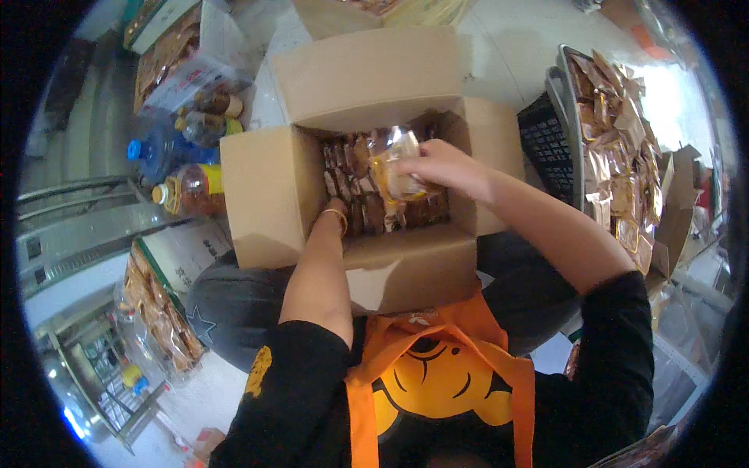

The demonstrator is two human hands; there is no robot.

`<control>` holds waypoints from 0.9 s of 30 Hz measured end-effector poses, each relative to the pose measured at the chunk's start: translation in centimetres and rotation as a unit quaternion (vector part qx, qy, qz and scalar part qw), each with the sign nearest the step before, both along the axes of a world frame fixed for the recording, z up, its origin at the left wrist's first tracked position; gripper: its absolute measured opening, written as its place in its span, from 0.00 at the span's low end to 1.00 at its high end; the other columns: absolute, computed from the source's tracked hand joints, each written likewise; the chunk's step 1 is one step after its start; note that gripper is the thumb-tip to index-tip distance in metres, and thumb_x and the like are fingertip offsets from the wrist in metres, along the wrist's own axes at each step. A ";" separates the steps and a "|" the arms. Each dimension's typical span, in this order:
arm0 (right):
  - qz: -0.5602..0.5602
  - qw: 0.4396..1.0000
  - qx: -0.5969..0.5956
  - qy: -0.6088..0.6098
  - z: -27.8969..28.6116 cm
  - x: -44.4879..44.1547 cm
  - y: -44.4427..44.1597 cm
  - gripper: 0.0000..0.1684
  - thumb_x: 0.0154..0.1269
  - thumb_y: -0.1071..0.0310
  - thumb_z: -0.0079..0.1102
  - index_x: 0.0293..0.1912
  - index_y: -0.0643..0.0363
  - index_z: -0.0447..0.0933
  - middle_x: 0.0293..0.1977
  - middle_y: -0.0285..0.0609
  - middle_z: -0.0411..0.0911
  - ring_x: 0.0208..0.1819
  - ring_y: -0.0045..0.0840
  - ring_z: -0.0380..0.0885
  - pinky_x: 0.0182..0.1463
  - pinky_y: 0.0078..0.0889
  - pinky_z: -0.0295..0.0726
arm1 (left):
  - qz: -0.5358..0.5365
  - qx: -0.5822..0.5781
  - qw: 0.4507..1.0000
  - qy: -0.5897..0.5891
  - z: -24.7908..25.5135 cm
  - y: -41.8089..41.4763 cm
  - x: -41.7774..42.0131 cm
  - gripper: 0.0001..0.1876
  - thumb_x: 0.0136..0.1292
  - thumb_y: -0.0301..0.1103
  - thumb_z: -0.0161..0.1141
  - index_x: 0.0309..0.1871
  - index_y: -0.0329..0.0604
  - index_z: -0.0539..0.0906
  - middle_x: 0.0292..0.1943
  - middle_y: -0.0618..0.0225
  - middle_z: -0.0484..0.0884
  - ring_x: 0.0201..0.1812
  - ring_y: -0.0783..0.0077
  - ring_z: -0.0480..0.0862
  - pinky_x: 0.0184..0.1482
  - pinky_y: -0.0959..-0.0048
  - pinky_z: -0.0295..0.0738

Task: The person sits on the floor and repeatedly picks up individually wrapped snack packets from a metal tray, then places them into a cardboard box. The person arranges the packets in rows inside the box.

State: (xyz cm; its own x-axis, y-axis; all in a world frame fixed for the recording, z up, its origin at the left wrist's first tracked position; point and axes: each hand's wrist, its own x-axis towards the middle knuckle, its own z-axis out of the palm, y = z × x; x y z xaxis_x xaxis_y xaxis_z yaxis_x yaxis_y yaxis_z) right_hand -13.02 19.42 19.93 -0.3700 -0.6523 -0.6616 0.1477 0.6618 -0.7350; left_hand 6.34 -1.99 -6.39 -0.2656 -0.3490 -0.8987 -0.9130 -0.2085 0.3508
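An open cardboard box [368, 70] stands before me between my legs, its flaps folded outward. Rows of small clear-and-brown packets [357, 169] fill it, packed side by side. My right hand [433, 164] grips a shiny plastic packet with a golden edge [389, 169] above the rows, near the middle of the box. Down inside the box at its left side is my left hand [336, 213], with a bracelet at the wrist; its fingers are mostly hidden among the packets, so what it touches or holds is unclear.
At right, a black plastic basket [553, 140] adjoins a tray heaped with wrapped packets [623, 158]. Bottles with brown liquid [196, 187] and a blue-capped jug [169, 151] stand left. Filled boxes lie at upper left [205, 70] and lower left [181, 251]. Another carton [681, 205] stands far right.
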 end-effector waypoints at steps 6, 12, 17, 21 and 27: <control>0.029 0.981 0.097 -0.164 -13.5 4.2 -8.2 0.15 0.50 0.60 0.73 0.36 0.59 0.83 0.33 0.41 0.83 0.32 0.29 0.80 0.35 0.37 0.81 | 0.080 0.035 0.996 -0.001 1.1 1.2 -1.9 0.26 0.66 0.48 0.56 0.63 0.46 0.75 0.59 0.60 0.79 0.58 0.57 0.77 0.57 0.54 0.70; 0.194 0.957 0.188 -0.105 -16.1 5.7 -10.5 0.32 0.49 0.55 0.74 0.50 0.65 0.79 0.52 0.51 0.78 0.38 0.37 0.83 0.34 0.42 0.84 | 0.163 0.084 0.983 -0.013 1.3 1.6 -1.5 0.26 0.68 0.48 0.54 0.65 0.46 0.73 0.61 0.61 0.77 0.60 0.58 0.76 0.59 0.56 0.69; 0.257 0.951 0.076 0.155 -20.6 6.6 -11.0 0.25 0.46 0.56 0.71 0.42 0.64 0.82 0.41 0.54 0.83 0.38 0.42 0.84 0.39 0.45 0.83 | 0.265 0.162 0.950 -0.019 4.6 1.7 -2.9 0.26 0.69 0.48 0.53 0.66 0.46 0.72 0.63 0.62 0.76 0.62 0.60 0.75 0.61 0.58 0.68; 0.336 0.903 0.036 0.265 -20.8 7.1 -11.9 0.21 0.46 0.57 0.66 0.36 0.64 0.83 0.36 0.56 0.83 0.39 0.48 0.83 0.43 0.45 0.82 | 0.369 0.224 0.902 -0.030 8.0 1.1 -2.7 0.27 0.70 0.48 0.51 0.68 0.46 0.71 0.64 0.62 0.75 0.63 0.60 0.74 0.62 0.60 0.68; 0.242 0.922 0.013 0.301 -20.0 10.1 -13.6 0.15 0.49 0.61 0.64 0.34 0.61 0.84 0.37 0.56 0.83 0.39 0.50 0.83 0.44 0.45 0.82 | 0.327 0.167 0.907 0.207 12.1 1.8 2.1 0.32 0.71 0.58 0.37 0.66 0.42 0.70 0.66 0.57 0.70 0.63 0.50 0.69 0.61 0.38 0.61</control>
